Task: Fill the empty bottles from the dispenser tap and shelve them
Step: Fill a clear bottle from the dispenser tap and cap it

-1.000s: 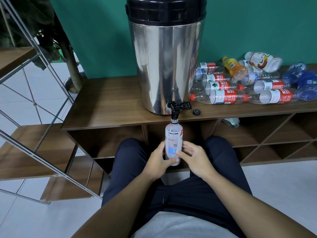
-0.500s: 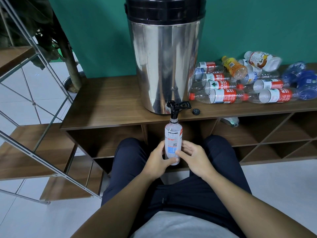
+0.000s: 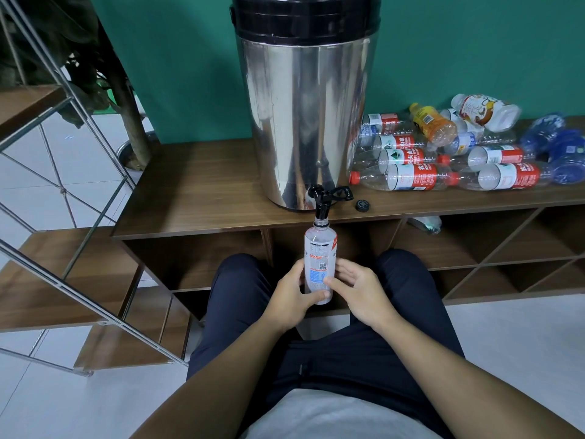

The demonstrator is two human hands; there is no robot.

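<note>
The person sits facing a low wooden cabinet (image 3: 196,198) and holds a clear labelled bottle (image 3: 319,264) upright, its open mouth right under the black spout of the dispenser tap (image 3: 322,201), so that the water should run straight into the neck. The left hand (image 3: 291,296) wraps around the lower body of the bottle from its 9 o'clock side, thumb across the front near the base, taking the weight. The right hand (image 3: 361,293) lies against the 3 o'clock side with nearly straight fingers, touching the bottle to steady it, not gripping. The steel dispenser (image 3: 304,122) stands at the cabinet's front edge, which lets the tap overhang. A black cap (image 3: 362,205) lies just at 3 o'clock of the tap, likely this bottle's, kept within reach. A pile of empty bottles (image 3: 443,160) lies on its side at 3 o'clock of the dispenser. Filling looks under way; the level cannot be read
</note>
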